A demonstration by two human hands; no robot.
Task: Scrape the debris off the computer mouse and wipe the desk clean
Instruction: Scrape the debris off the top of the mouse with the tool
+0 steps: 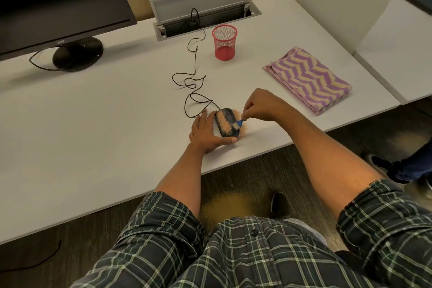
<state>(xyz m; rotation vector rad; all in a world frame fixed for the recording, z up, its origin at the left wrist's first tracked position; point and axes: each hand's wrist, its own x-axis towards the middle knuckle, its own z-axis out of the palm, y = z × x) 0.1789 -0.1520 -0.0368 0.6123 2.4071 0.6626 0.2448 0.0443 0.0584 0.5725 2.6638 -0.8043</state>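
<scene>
Just below the frame's centre, the computer mouse (226,125) lies on the desk (117,124), coated in loose tan debris (224,127); it looks light, rigid and prone to sliding. The left hand (205,133) cups it, fingers and thumb curled round its sides. The right hand (259,106) pinches a small blue scraper (239,123). A folded cloth (308,77) waits at the right.
</scene>
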